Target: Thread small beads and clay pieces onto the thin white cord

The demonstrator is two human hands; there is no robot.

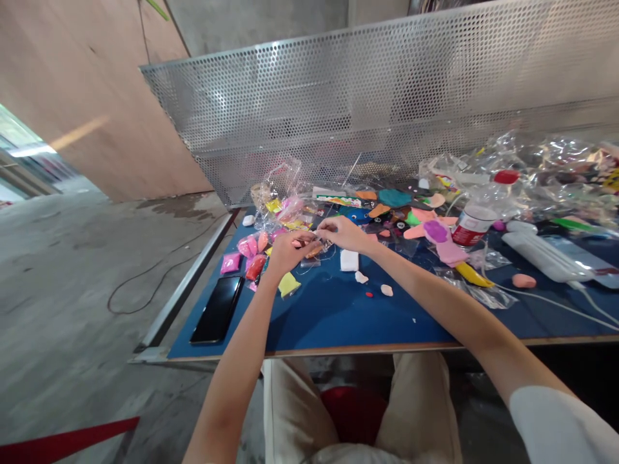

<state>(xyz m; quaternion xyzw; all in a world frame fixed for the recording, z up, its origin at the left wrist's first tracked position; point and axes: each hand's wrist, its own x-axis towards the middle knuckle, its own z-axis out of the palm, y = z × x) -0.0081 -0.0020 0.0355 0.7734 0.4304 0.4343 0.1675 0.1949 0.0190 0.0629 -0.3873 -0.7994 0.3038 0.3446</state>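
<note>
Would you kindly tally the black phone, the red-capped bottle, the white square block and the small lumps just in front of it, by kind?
Black rectangular phone: 1
Clear plastic bottle with red cap: 1
White square block: 1
Small pale lumps: 2
Small red lump: 1
Total: 6

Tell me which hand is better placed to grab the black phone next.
Likely the left hand: the black phone lies closer to it, while the right hand would have to reach past it.
</note>
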